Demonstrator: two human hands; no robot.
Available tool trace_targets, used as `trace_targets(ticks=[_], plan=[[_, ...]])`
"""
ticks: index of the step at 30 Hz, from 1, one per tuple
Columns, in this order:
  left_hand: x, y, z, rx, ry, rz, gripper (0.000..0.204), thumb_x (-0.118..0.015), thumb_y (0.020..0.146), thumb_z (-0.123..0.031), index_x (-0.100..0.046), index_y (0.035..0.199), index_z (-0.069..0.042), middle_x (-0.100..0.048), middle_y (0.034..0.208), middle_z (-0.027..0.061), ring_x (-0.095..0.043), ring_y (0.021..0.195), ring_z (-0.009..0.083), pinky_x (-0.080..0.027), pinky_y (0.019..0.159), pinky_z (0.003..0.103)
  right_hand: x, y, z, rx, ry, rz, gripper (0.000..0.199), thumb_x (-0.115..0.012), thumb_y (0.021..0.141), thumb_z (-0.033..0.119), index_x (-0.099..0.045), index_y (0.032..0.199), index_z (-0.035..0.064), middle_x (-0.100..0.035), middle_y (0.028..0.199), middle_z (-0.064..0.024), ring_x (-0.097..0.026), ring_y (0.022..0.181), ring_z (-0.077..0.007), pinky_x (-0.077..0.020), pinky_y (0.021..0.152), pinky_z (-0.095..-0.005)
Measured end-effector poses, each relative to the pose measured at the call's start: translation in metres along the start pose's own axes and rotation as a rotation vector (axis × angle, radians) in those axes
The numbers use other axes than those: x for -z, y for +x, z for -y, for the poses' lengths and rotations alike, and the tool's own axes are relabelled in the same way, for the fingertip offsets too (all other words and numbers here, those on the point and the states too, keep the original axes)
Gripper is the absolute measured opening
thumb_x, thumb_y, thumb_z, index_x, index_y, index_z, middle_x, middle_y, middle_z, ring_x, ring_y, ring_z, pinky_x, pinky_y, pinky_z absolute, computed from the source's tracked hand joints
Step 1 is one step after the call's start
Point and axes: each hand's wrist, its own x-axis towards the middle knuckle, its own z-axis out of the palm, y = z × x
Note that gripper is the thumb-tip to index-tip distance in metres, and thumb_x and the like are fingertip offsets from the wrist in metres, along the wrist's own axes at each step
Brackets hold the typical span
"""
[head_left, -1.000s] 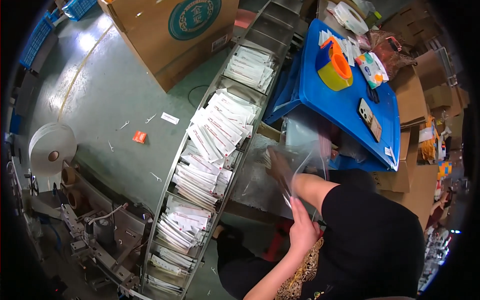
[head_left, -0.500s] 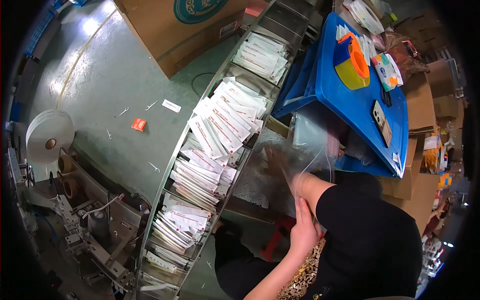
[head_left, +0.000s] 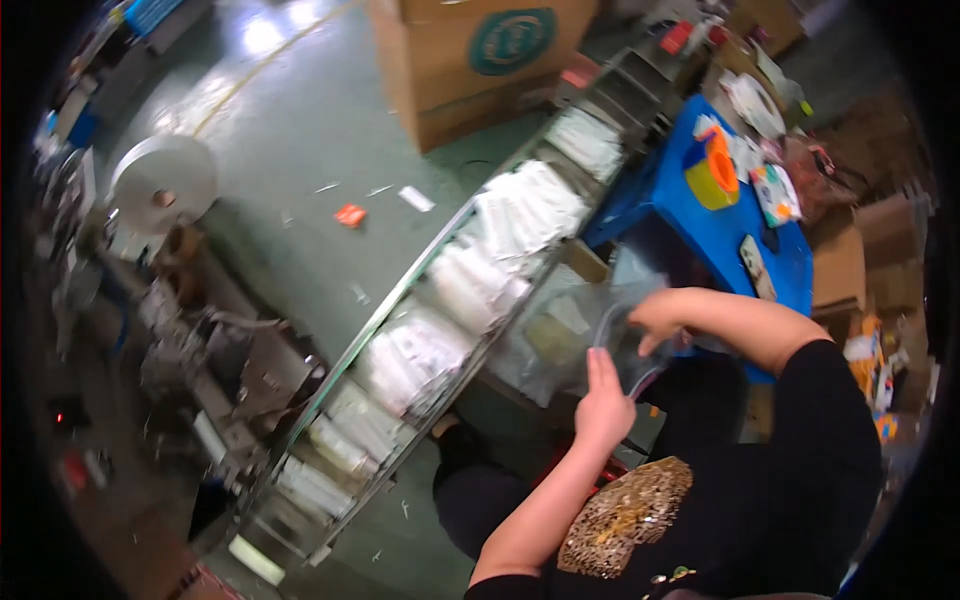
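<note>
A large clear plastic bag (head_left: 527, 370) hangs beside the conveyor, its mouth turned toward me. My left hand (head_left: 605, 405) grips the bag's rim, fingers straight and close together. At the opposite side of the mouth is my right hand (head_left: 660, 315), outside the bag, its bent fingers apart and slightly blurred; I see nothing in them. Pale and yellowish patches show through the film, too unclear to name. Left of the bag, slim white paper packets (head_left: 415, 355) lie in piles along the compartments of the metal conveyor (head_left: 385, 470).
A blue table (head_left: 690, 225) at the right bears a yellow-and-orange tub (head_left: 712, 175), a phone (head_left: 757, 267) and a tissue pack (head_left: 775, 195). A big cardboard box (head_left: 480, 95) stands beyond the conveyor. Machinery with a white roll (head_left: 165, 185) is at left.
My right hand has come out of the bag to its mouth, and that elbow has swung out to the right. The left hand stays at the rim. The whole view has shifted.
</note>
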Motion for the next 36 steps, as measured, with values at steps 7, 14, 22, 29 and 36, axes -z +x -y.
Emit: trace_targets(ticks=[7, 14, 22, 29, 36], plan=[[-0.050, 0.018, 0.058, -0.304, 0.257, -0.380, 0.065, -0.056, 0.074, -0.009, -0.026, 0.129, 0.008, -0.027, 0.136, 0.0264, -0.059, 0.086, 0.0369, -0.049, 0.074, 0.037, 0.068, -0.022, 0.240, 0.801, 1.074, -0.072, 0.058, -0.057, 0.085, 0.013, -0.028, 0.135, 0.0083, -0.037, 0.134, -0.0157, -0.033, 0.125, -0.0249, -0.0351, 0.098, -0.0350], [0.002, -0.005, 0.008, 0.056, -0.099, -0.009, 0.088, -0.058, 0.069, -0.013, -0.006, 0.140, -0.011, -0.015, 0.144, 0.0171, -0.057, 0.091, 0.0402, -0.048, 0.075, 0.040, 0.057, 0.112, 0.388, 0.161, 0.820, -0.419, 0.092, -0.064, 0.073, 0.033, -0.002, 0.140, 0.0220, 0.008, 0.147, -0.0103, -0.014, 0.128, -0.0488, -0.0211, 0.101, -0.0548], [0.016, -0.016, 0.009, -0.008, -0.113, -0.092, 0.085, -0.055, 0.070, -0.011, -0.006, 0.140, -0.006, -0.016, 0.144, 0.0173, -0.058, 0.086, 0.0384, -0.048, 0.073, 0.040, 0.045, 0.126, 0.404, 0.232, 0.958, -0.554, 0.091, -0.065, 0.069, 0.026, -0.010, 0.139, 0.0084, -0.018, 0.138, -0.0276, -0.030, 0.123, -0.0424, -0.0321, 0.099, -0.0414], [0.027, -0.026, 0.002, 0.011, -0.115, -0.068, 0.084, -0.054, 0.071, -0.010, -0.006, 0.140, -0.007, -0.017, 0.144, 0.0173, -0.058, 0.088, 0.0388, -0.048, 0.075, 0.041, 0.060, 0.124, 0.412, 0.189, 1.218, -0.405, 0.087, -0.072, 0.065, 0.030, -0.026, 0.131, -0.0028, -0.048, 0.116, -0.0226, -0.051, 0.104, -0.0287, -0.0446, 0.081, -0.0368], [0.027, -0.026, 0.001, -0.017, -0.138, -0.129, 0.081, -0.052, 0.071, -0.007, -0.009, 0.140, -0.008, -0.018, 0.144, 0.0151, -0.057, 0.090, 0.0383, -0.048, 0.075, 0.042, 0.049, 0.123, 0.428, 0.281, 1.409, -0.317, 0.099, -0.068, 0.069, 0.046, -0.013, 0.135, -0.0018, -0.039, 0.125, -0.0260, -0.045, 0.112, -0.0327, -0.0392, 0.091, -0.0408]])
